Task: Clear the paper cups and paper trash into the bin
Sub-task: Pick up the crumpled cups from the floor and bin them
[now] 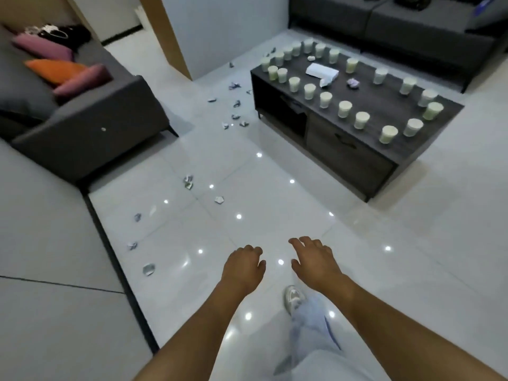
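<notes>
Nearest, at 6 o'clock: left hand [243, 266] and right hand [316, 259], both empty, fingers loose and slightly spread above glossy white floor tiles [261, 188]. From 9 up to 12 o'clock, roughly fifteen crumpled paper scraps [148, 269] strewn along the grey sofa [90, 127], with open tile between them and the table. At 1 o'clock, twenty-one paper cups [345, 108] ringing the dark coffee table [384, 105], two paper wads and a white packet [321, 72] inside the ring, a second sofa [412, 20] just beyond.
</notes>
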`<action>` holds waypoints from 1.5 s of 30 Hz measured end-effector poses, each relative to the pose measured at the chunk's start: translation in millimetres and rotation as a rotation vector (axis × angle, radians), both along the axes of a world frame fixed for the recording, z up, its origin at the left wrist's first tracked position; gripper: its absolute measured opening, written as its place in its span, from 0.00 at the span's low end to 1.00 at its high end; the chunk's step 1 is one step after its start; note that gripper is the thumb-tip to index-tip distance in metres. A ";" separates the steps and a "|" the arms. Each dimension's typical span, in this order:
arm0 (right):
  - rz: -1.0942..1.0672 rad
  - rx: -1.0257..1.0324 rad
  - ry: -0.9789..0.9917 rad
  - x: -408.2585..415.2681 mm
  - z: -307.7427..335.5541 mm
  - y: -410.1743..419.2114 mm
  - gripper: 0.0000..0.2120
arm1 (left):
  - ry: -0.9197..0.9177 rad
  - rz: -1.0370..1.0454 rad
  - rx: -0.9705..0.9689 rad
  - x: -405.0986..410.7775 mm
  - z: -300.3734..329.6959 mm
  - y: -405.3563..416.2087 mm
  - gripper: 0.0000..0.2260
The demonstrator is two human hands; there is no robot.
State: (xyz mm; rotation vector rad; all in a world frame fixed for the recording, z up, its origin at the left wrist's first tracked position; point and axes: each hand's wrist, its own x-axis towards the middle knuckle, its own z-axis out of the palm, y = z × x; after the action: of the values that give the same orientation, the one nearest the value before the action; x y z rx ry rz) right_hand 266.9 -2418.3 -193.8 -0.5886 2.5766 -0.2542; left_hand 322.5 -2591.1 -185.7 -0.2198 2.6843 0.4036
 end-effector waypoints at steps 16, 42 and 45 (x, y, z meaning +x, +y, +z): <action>0.530 0.022 -0.031 -170.4 -9.1 -219.7 0.23 | -0.083 0.645 0.080 -68.7 -12.1 -172.9 0.18; 1.098 0.091 -0.141 -191.2 -62.3 -658.8 0.25 | -0.129 1.276 0.192 -54.2 -67.1 -503.0 0.16; 1.179 0.114 -0.183 -197.6 -86.8 -698.5 0.25 | -0.162 1.396 0.217 -55.3 -88.6 -521.5 0.16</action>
State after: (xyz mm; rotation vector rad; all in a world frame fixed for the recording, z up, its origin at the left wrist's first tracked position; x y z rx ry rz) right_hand 69.3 -3116.8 -280.6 -1.7655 1.6704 0.2306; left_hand 267.2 -3112.6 -274.3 -1.9252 1.8742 0.9600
